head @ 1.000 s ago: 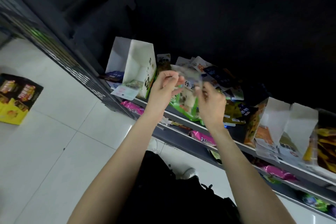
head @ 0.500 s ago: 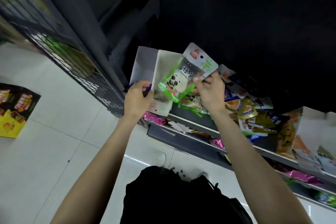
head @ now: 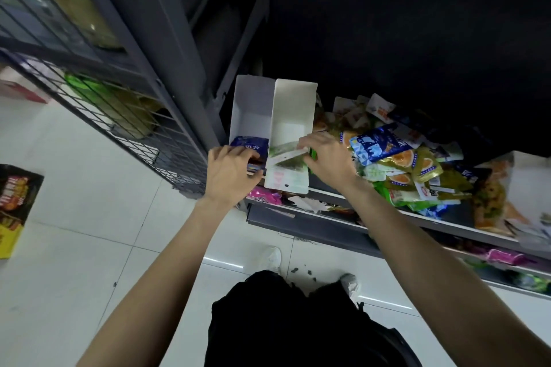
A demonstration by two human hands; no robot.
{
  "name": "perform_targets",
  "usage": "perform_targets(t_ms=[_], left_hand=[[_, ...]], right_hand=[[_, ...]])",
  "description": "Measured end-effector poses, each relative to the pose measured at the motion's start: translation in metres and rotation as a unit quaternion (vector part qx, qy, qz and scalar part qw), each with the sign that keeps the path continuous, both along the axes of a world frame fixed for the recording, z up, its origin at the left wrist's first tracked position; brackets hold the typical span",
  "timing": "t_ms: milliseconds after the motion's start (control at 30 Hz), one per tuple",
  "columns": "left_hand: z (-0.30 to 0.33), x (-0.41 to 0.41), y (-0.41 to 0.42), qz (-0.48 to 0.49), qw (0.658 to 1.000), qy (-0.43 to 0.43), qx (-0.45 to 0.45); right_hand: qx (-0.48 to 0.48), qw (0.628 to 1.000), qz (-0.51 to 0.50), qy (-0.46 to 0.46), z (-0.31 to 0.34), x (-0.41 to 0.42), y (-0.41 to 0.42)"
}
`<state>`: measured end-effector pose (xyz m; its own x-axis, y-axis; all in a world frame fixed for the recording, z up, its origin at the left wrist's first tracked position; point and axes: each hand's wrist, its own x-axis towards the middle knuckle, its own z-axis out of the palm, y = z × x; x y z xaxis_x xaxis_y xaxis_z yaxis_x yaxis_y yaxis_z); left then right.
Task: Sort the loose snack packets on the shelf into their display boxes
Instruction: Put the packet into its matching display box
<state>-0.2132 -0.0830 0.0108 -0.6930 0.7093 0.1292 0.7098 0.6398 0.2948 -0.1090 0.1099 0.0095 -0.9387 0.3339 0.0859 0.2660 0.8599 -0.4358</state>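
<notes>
Two white display boxes stand side by side at the shelf's left end. The left box [head: 250, 110] holds blue packets [head: 250, 144]; my left hand [head: 231, 171] grips its front edge. The right box [head: 293, 116] holds the green panda packet [head: 287, 155], which my right hand [head: 326, 158] pinches by its top edge, low inside the box front. A heap of loose snack packets [head: 399, 164] lies on the shelf [head: 387, 213] to the right of my right hand.
A wire mesh panel [head: 125, 116] and a dark upright post stand left of the boxes. More white display boxes [head: 524, 185] stand at the shelf's far right. Lower shelves carry pink packets [head: 264, 196]. A black and yellow carton [head: 15, 197] lies on the tiled floor.
My right hand has brought the green panda packet down from above the box into the right box. My left hand stays at the left box front. The view has tilted closer.
</notes>
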Motion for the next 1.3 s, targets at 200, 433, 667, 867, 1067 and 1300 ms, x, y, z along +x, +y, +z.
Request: perform_targets(t_ms=[200, 433, 667, 867, 1067, 1300], left_hand=[[0.003, -0.003, -0.006, -0.022, 0.999, -0.019, 0.032], [0.026, 0.033, 0.010, -0.048, 0.990, -0.049, 0.121], [0.022, 0.108, 0.088, -0.150, 0.956, -0.151, 0.204], [-0.041, 0.124, 0.170, -0.090, 0.982, -0.164, -0.021], [-0.083, 0.103, 0.188, -0.046, 0.975, -0.142, -0.165], [-0.082, 0.116, 0.188, -0.051, 0.972, -0.121, -0.193]], right_hand=[[0.049, 0.998, 0.037, -0.020, -0.015, 0.016, 0.000], [-0.051, 0.999, 0.011, 0.011, -0.013, 0.049, 0.019], [0.033, 0.975, -0.161, -0.151, -0.035, 0.110, 0.067], [0.115, 0.942, -0.061, -0.308, -0.054, 0.129, 0.087], [0.104, 0.950, -0.049, -0.289, -0.053, 0.139, 0.104], [0.038, 0.967, -0.082, -0.238, -0.054, 0.151, 0.105]])
